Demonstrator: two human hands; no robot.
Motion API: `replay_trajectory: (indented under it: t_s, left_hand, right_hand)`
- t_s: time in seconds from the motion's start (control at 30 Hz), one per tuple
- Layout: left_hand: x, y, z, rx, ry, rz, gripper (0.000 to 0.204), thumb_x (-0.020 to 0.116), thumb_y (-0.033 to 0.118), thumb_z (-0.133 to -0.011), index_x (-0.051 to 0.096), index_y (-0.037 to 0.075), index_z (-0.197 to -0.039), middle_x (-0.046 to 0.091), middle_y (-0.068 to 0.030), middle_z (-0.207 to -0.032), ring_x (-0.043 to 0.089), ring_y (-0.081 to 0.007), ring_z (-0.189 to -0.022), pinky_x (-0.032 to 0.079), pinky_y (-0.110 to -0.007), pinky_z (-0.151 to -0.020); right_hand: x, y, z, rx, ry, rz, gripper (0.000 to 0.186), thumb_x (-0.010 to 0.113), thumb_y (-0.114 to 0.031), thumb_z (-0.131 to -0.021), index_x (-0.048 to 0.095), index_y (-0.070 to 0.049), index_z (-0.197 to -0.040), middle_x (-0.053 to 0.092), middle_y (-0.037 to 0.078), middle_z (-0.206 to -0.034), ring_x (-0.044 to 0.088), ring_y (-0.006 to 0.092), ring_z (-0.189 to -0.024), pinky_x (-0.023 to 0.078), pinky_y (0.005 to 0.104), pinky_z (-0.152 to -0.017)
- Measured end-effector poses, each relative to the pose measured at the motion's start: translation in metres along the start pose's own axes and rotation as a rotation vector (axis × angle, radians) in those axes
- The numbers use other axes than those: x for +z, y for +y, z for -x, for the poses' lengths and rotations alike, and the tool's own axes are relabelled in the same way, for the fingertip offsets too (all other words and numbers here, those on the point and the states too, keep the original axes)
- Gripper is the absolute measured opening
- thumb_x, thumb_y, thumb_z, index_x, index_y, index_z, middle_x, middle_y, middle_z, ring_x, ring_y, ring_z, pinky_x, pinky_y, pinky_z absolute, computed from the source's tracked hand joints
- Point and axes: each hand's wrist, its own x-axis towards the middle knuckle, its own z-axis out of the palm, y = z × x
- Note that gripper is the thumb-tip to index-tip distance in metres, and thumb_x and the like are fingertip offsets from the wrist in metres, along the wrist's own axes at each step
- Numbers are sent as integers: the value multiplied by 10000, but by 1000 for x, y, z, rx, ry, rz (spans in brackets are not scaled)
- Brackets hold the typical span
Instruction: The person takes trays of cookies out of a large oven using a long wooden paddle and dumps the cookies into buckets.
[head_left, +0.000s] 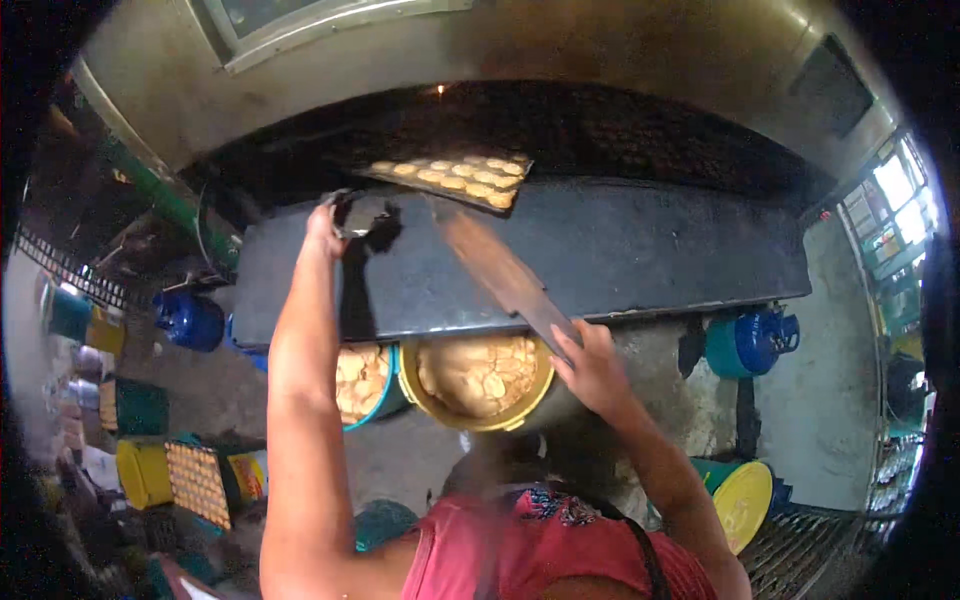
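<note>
My right hand (597, 372) is closed around the near end of a long flat wooden paddle (500, 265), which slants forward and left over the dark ledge (640, 245). The paddle's far end is close to a tray (505, 204) with rows of round golden biscuits (453, 183). That tray lies slightly tilted at the mouth of the dark oven (640, 130). My left hand (322, 228), at the left of the ledge, is closed on a dark thing (352, 212) with a pale rim, too blurred to name.
Below the ledge stand a yellow tub (430, 412) and a teal tub (383, 405) holding baked pieces. Blue gas cylinders (190, 320) stand to the left, and another cylinder (750, 343) to the right. A small flame (440, 90) burns inside the oven. At lower left leans a filled tray (197, 482).
</note>
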Motion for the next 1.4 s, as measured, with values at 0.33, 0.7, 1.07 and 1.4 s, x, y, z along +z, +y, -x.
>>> replay_trajectory:
  t_s: [0.33,0.7,1.07,1.4]
  left_hand:
    - [89,-35,-61,121,172,-485,329,496,335,-919,626,64,-1052,635,-88,-1037,613,-237,-939,516,-472,-770]
    - [104,-71,32,249,386,-215,288,493,152,-917,573,-89,-1053,647,-160,-987,654,-242,-814,539,-381,-655]
    - [119,-256,266,164,564,-455,556,607,210,-890,365,-75,-1302,558,-189,-1166,564,-230,-1024,454,-358,-895]
    - [6,-318,387,-14,364,156,518,495,427,-931,496,47,-1283,550,-124,-1262,548,-272,-1121,419,-400,-981]
  right_hand:
    - [9,45,23,-158,43,59,517,703,-246,-770,553,-121,-1249,501,201,-1191,502,379,-1032,452,459,-877]
    - [-42,109,8,-214,-24,-80,489,711,-247,-769,577,-123,-1222,508,169,-1178,514,344,-994,491,404,-817]
    - [-47,157,80,-264,-105,-119,551,704,-237,-768,527,-130,-1278,482,195,-1229,507,371,-1027,470,430,-851]
    - [-46,156,133,-7,-75,-266,721,735,-204,-717,423,-47,-1347,537,218,-1191,528,382,-1089,446,415,-908]
